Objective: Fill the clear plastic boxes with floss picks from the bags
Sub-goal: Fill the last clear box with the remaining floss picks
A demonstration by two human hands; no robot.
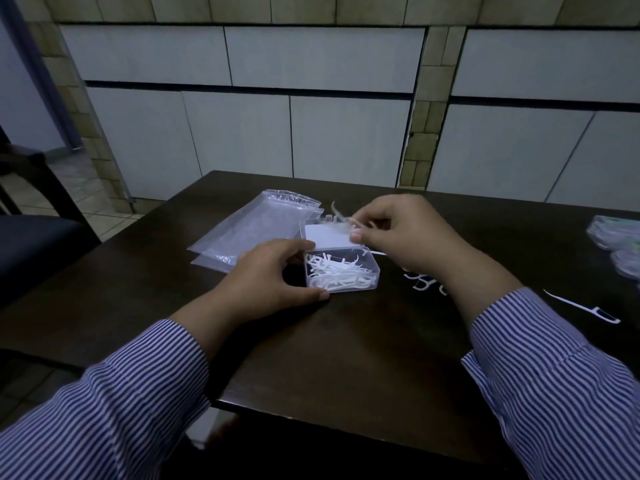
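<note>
While the left hand (273, 271) grips the part-filled box (341, 273), right hand (398, 233) pinches picks (341, 216); loose picks (581, 308) wait at three o'clock.

1. No legible text, brand, number or sign was found on any surface.
2. White card (327, 241) inside the raised lid, just beyond the left hand (273, 271) and under the right hand's (405, 233) fingertips: blank as seen.
3. Clear bags (256, 230) beyond the left hand: no readable print.
4. Packages (620, 244) well to the right of the right hand: green marks, too blurred to read.
</note>
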